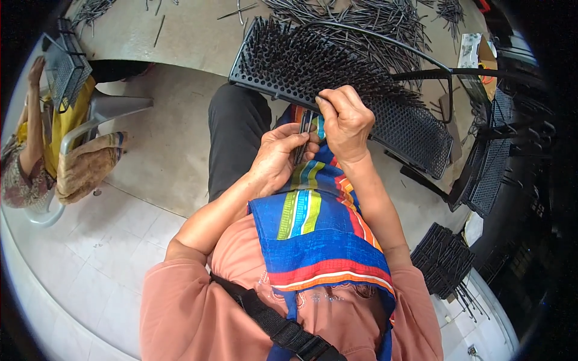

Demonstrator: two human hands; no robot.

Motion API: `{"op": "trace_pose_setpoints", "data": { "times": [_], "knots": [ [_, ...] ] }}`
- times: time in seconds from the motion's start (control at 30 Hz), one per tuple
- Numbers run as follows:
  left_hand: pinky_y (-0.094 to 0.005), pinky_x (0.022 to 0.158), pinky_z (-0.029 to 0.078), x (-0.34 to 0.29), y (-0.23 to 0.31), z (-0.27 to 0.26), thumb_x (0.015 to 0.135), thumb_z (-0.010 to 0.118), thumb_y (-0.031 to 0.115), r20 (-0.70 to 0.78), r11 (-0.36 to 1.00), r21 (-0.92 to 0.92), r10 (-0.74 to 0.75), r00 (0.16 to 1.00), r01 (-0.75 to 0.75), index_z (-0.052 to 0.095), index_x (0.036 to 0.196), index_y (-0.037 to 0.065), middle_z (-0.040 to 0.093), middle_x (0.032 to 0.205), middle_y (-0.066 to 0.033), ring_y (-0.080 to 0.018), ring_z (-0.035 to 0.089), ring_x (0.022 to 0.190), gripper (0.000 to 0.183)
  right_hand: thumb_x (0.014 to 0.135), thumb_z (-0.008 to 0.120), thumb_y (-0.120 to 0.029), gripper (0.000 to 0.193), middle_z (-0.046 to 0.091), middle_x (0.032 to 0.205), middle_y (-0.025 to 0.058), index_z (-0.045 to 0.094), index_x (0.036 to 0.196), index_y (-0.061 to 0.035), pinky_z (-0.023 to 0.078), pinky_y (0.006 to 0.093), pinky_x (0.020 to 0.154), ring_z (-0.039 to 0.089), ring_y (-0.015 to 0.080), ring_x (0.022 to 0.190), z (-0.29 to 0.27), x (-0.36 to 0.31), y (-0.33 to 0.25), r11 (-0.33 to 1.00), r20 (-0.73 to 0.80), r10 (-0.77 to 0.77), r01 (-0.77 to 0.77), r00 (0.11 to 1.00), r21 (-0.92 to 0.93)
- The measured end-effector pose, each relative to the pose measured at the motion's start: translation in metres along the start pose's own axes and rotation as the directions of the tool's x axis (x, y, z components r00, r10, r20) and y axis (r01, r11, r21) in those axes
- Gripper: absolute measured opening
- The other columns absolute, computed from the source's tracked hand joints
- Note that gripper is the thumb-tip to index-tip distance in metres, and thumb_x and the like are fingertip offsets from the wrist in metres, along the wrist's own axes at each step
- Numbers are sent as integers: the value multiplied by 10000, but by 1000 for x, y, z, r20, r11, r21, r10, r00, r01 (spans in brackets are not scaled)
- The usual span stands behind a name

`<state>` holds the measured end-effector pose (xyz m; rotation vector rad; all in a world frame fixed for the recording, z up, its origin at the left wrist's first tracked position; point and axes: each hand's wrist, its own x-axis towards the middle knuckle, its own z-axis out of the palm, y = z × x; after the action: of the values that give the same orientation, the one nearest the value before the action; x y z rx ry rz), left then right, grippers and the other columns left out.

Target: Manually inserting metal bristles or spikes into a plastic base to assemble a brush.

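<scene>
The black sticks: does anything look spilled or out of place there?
Somewhat: beyond the tray, sticks lie heaped every which way, and a stray lies apart at upper left. No damage shows.

Had pale, light-coloured tiles point(120, 240) with thin joints, well out from the near edge of the table point(192, 30). Changed to a plain grey-beige floor area point(162, 126) beneath that curved edge, meeting the tiles along a clean line. Held a grey plastic armchair point(123, 108) off the table's near left side, draped with a brown towel point(90, 171). Looked bright over the tiles, much darker beyond the table's right edge.
</scene>
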<state>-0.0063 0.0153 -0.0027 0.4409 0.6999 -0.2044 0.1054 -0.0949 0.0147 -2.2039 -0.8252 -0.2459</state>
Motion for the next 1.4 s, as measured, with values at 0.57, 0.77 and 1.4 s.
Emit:
{"op": "trace_pose_setpoints", "data": {
  "times": [0.57, 0.77, 1.4],
  "knots": [
    [-273, 641, 553, 1, 6, -2, 921, 577, -3, 19, 1000, -6, 5, 1000, -5, 604, 1055, -37, 684, 881, -115, -161, 660, 716, 141, 720, 743, 53, 106, 629, 715, 98, 680, 791, 4, 470, 307, 524, 609, 205, 592, 0, 14, -3, 997, -8, -74, 74, 997, 19],
    [-273, 644, 556, 1, 7, -1, 923, 578, 2, 10, 1000, -14, -6, 1000, 6, 610, 1046, -31, 683, 880, -115, -164, 660, 716, 131, 726, 740, 56, 129, 630, 727, 99, 698, 837, 5, 474, 296, 536, 609, 197, 599, 0, 6, 5, 999, -26, -4, 6, 1000, 52],
    [-299, 656, 599, -3, 3, 2, 963, 563, 75, 41, 989, 146, -17, 999, 11, 644, 1081, -44, 709, 921, -164, -207, 705, 753, 187, 832, 707, 12, 63, 641, 719, 1, 685, 891, 9, 322, 177, 449, 444, 23, 500, -19, -26, 8, 314, 536, 517, -730, 668, 607]
  ]
}}
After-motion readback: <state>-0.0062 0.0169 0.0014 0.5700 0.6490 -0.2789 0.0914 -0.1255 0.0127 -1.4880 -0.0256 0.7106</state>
